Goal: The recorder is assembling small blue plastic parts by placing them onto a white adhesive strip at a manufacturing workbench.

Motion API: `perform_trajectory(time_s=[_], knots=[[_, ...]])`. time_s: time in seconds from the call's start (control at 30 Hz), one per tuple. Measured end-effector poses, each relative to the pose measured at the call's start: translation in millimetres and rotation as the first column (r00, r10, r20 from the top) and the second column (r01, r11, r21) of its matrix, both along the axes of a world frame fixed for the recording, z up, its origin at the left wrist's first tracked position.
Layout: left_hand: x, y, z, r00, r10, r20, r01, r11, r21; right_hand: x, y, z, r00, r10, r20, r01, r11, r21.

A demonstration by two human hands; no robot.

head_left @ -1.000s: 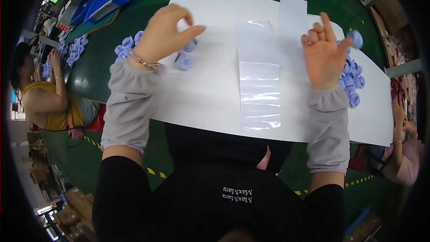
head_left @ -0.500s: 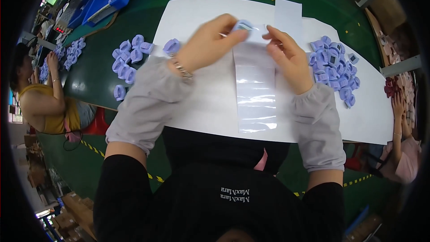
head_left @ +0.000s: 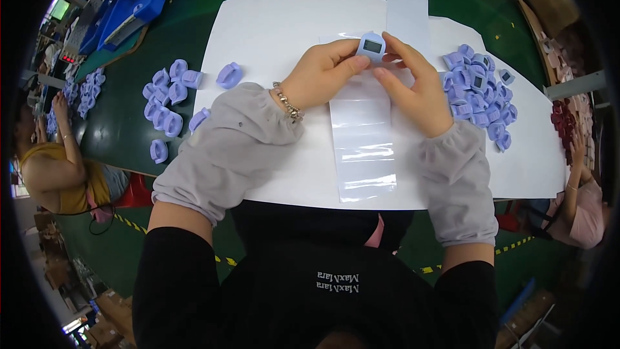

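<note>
Pinched device snugly in left hand; held right hand half-open at device's right edge, without clear grip; seemingly inspecting, probably needing steady pinch next.

Lavender gadget held screen-up between two hands

The lavender gadget is a small, rounded plastic piece with a dark grey rectangular screen set in its paler face. It is held face toward the camera, turned slightly clockwise, so the screen's right end sits a little lower than its left. The left hand pinches it at the lower left, the thumb overlapping that corner. The right hand's fingertips are at its right edge; whether they press on it cannot be told. Its underside is hidden.
</note>
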State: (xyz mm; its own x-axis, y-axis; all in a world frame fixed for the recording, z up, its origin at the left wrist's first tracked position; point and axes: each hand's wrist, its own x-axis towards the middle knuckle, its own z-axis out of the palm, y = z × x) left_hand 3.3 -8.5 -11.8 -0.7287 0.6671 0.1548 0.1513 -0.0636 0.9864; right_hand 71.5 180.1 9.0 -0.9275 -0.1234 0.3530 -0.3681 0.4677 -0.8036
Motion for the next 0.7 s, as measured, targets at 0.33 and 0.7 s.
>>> perform_trajectory(time_s=[0.33, 0.7], knots=[[0, 1, 3, 1.0, 0.024, 0.002, -0.025, 0.999, 0.038, 5, 8, 6, 0.956, 0.256, -0.146, -0.133, 0.818, 0.56], [2, 0, 5, 0.991, 0.123, 0.051, -0.128, 0.984, 0.125, 4, -2, 3, 0.991, -0.127, 0.029, 0.123, 0.986, 0.109]])
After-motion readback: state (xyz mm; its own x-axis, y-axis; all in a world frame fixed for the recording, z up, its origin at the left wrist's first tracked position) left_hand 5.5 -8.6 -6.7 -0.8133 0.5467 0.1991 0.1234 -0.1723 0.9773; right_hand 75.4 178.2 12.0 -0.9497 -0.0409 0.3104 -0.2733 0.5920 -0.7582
